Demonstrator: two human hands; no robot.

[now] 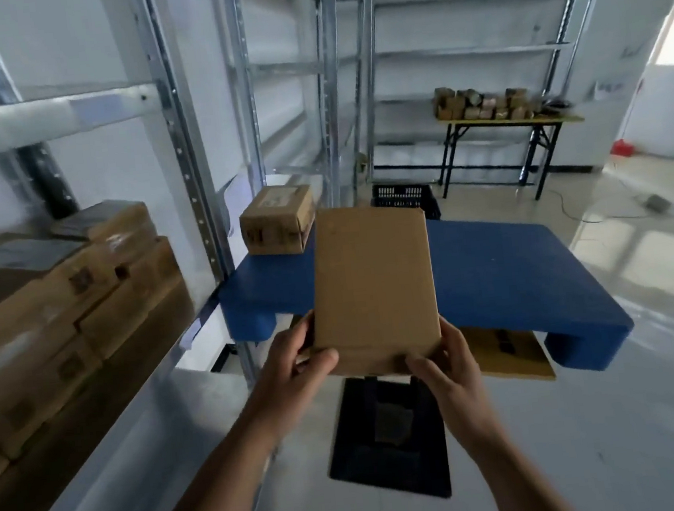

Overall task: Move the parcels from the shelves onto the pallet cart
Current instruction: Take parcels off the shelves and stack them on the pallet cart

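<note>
Flat parcel [373,289]: a thin brown cardboard parcel, held up in the air with its broad face to the camera, in front of the blue pallet cart [495,276] and not touching it.
Left hand [293,370]: grips the lower left corner of the flat parcel, thumb curled on the front face, the fingers behind it.
Right hand [448,362]: grips the lower right corner of the same parcel, thumb on the front, the fingers around its edge.
Pallet cart: low blue deck on the floor, just beside the shelf post.
Box on cart [277,222]: 1 brown box with a paper label on top, at the far left corner of the deck.
Shelf [42,119]: metal rack on the left; stacked brown parcels [66,308] lie on its lower level, blurred.
Floor: a black crate [387,437] stands below the hands; a flat yellow-brown carton [508,356] lies partly under the near edge of the cart.
Far tabletop [562,118]: carries many small brown parcels [483,103].
</note>
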